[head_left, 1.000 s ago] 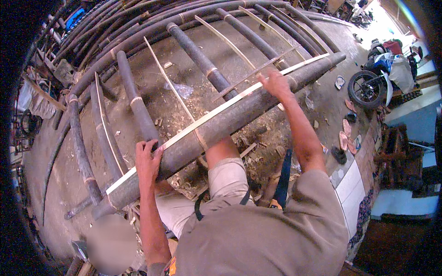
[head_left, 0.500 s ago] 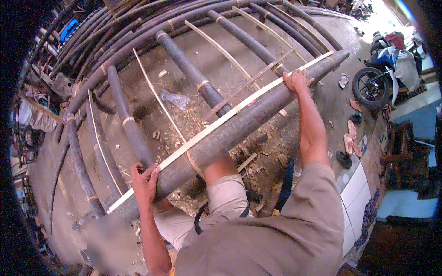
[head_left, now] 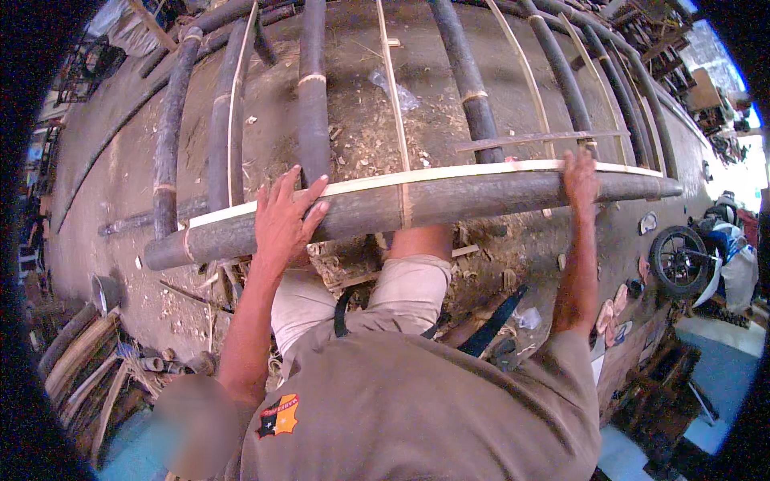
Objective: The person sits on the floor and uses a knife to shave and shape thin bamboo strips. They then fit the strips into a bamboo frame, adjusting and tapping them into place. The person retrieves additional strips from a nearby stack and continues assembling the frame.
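A thick dark bamboo pole (head_left: 473, 199) lies crosswise in front of me. Along its far edge runs a thin pale bamboo strip (head_left: 361, 184). My left hand (head_left: 287, 210) rests on the pole with fingers spread, its fingertips reaching over the strip. Towards the pole's right end, the fingers of my right hand (head_left: 581, 178) curl over the strip and the pole's top. Beyond the pole, dark bamboo crosspieces (head_left: 314, 104) and a pale upright slat (head_left: 393, 96) stretch away from me. A flat brown slat (head_left: 545, 139) lies across several of them.
Wood shavings (head_left: 361, 128) and a crumpled clear plastic bag (head_left: 395, 90) litter the floor. At right stand a motorbike wheel (head_left: 679, 258) and loose sandals (head_left: 613, 309). Bamboo pieces (head_left: 80, 353) are stacked at lower left, near a grey container (head_left: 104, 293).
My view has turned left, so the pole now appears nearly level. My left hand has gone from pinching the strip to lying spread over it and the pole. The right hand stays near the right end.
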`<state>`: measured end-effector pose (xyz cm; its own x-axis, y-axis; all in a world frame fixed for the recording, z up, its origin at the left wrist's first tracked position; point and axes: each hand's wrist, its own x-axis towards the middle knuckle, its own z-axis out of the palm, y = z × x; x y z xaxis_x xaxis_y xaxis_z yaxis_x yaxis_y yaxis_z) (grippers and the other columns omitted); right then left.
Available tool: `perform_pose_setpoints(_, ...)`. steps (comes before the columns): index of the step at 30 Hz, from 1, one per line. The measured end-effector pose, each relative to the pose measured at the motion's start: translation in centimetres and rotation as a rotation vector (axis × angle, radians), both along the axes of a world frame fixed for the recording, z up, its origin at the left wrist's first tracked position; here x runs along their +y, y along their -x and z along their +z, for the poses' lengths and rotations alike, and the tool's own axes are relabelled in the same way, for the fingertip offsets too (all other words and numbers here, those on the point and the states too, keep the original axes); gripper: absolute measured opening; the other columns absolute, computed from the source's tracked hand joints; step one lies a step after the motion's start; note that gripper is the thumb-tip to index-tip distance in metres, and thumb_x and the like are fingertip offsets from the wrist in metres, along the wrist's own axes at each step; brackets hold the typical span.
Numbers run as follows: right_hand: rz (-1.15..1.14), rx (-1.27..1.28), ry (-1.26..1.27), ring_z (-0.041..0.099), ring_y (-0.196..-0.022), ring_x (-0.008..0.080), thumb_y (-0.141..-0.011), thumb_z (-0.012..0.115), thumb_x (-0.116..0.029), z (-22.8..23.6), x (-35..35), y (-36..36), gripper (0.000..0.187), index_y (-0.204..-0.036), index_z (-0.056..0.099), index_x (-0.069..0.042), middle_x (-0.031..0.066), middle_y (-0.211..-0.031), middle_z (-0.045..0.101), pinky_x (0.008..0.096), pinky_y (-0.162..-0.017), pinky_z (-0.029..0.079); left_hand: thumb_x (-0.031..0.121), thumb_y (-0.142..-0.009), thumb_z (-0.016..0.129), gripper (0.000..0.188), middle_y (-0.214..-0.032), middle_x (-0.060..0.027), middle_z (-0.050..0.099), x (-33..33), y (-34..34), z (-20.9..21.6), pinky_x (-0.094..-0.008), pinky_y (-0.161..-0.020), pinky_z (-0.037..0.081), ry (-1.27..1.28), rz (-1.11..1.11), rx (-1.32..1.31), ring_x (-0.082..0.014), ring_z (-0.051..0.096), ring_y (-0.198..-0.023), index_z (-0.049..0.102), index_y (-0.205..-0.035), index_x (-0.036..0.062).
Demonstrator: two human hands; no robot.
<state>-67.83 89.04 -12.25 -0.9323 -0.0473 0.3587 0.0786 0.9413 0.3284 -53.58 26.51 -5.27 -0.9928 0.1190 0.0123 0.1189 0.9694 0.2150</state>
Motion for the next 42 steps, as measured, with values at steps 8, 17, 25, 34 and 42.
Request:
perform_pose_setpoints(8,0.318,-0.263,0.463,0.062,-0.11,0.0409,-0.091,0.067,-0.042,5.5,-18.5,-3.6,0.041,-0.112,0.072,-0.007,0.0216,-0.113,0.068,0.0496,-0.092,0.05,0.045,-0.099,0.052,0.043,-0.151,-0.0126,0.044,-1.4,0.0,-0.9,-0.0597,-0.116,0.026,-0.022,-0.018,0.019,-0.0342,0.04,-0.14,0.055,-0.141,0.035)
perform_pose_setpoints(17,0.251,-0.555,0.603,0.067,-0.1,0.0388,-0.083,0.074,-0.045,9.0,-18.8,-1.9,0.043,-0.103,0.072,-0.007,0.0201,-0.101,0.071,0.0497,-0.091,0.049,0.048,-0.094,0.059,0.039,-0.111,-0.0084,0.071,-6.4,-0.1,-1.7,-0.0569,-0.109,0.035,-0.198,0.181,-0.043,-0.028,0.063,-0.112,0.071,-0.117,0.0188)
perform_pose_setpoints(25,0.279,-0.577,0.547,0.063,-0.099,0.0394,-0.083,0.076,-0.044,6.6,-18.4,-0.7,0.058,-0.12,0.062,-0.001,0.0255,-0.101,0.067,0.0475,-0.083,0.049,0.042,-0.087,0.068,0.036,-0.087,-0.0147,0.066,-9.5,0.1,-2.9,-0.0436,-0.085,0.048,-0.287,0.122,0.075,-0.0344,0.063,-0.091,0.075,-0.096,0.0077)
perform_pose_setpoints(34,0.17,-0.656,0.583,0.059,-0.114,0.0423,-0.078,0.081,-0.04,8.3,-21.0,-0.7,0.072,-0.135,0.054,-0.005,0.0248,-0.123,0.061,0.0491,-0.096,0.048,0.033,-0.089,0.069,0.035,-0.104,-0.0132,0.066,-11.6,-2.4,-3.7,-0.0429,-0.096,0.048,-0.245,0.266,0.445,-0.0333,0.058,-0.113,0.068,-0.114,0.01)
perform_pose_setpoints(42,0.373,-0.489,0.524,0.058,-0.113,0.043,-0.077,0.081,-0.04,8.8,-24.3,-2.2,0.064,-0.128,0.059,-0.008,0.0232,-0.12,0.061,0.0491,-0.095,0.047,0.026,-0.09,0.065,0.025,-0.104,-0.0169,0.068,-18.3,-4.5,-3.6,-0.0451,-0.095,0.048,-0.231,0.337,0.198,-0.0366,0.061,-0.105,0.072,-0.102,0.0055)
